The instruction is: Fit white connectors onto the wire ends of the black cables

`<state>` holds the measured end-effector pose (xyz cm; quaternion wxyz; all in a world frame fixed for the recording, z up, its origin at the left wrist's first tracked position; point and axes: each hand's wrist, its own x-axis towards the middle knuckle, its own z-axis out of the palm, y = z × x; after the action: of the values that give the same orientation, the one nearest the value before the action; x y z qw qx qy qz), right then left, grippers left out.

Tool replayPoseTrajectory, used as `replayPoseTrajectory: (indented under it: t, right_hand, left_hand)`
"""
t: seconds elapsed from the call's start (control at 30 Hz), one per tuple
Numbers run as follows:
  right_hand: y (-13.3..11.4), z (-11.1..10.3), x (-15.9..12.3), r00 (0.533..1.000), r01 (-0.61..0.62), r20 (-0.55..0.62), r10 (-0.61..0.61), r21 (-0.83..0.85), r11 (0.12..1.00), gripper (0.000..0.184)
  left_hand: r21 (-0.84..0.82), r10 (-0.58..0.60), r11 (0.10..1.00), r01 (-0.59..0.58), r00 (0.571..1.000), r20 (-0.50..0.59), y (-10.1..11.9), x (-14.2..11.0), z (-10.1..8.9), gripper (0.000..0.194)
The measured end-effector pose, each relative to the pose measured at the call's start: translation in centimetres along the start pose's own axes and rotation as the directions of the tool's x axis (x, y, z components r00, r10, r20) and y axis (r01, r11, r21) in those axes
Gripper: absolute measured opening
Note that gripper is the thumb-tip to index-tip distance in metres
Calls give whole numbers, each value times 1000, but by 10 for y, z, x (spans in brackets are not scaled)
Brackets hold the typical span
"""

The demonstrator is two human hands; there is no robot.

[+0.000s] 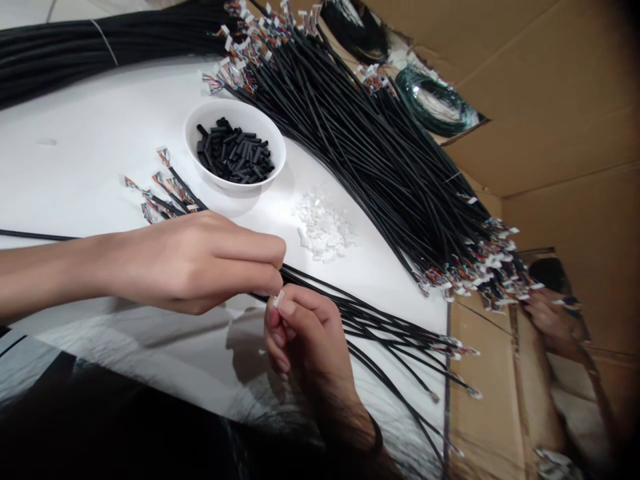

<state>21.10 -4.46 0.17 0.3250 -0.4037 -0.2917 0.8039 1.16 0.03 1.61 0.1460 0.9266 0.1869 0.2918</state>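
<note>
My right hand (315,333) is closed, with a small white piece (279,299) pinched between thumb and fingers. My left hand (215,263) comes in from the left, its fingers bent and pressed together just above that piece. Whatever the left fingers grip is hidden behind them. Beneath and beside both hands lie thin black cables (370,313) with small white-tipped ends. Past my left wrist, several cable ends (173,190) fan out coloured wires with white connectors. One black cable (35,235) passes behind my left forearm.
A white bowl (193,150) holds short black tubes (235,153). Beside it lies a pile of small white pieces (325,227). A thick cable bundle (360,133) crosses the white table (100,133). Cardboard (550,120) borders the right, where another person's hand (550,317) touches cable ends.
</note>
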Motion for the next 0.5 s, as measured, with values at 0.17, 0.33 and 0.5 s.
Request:
replayPoseTrajectory:
  t: [0.17,0.33,0.5]
  right_hand:
    - [1,-1,0,1000,-5,11,5,8,1000,25]
    - [1,0,1,1000,6,-5,-6,0,1000,26]
    - [1,0,-1,1000,19,-7,-19,-29,999,26]
  left_hand:
    - [48,10,999,-8,1000,-28,0,-1,2,27]
    - [67,7,998,-5,1000,-29,0,-1,2,25]
    - [82,12,997,-10,999,-32,0,-2,2,26]
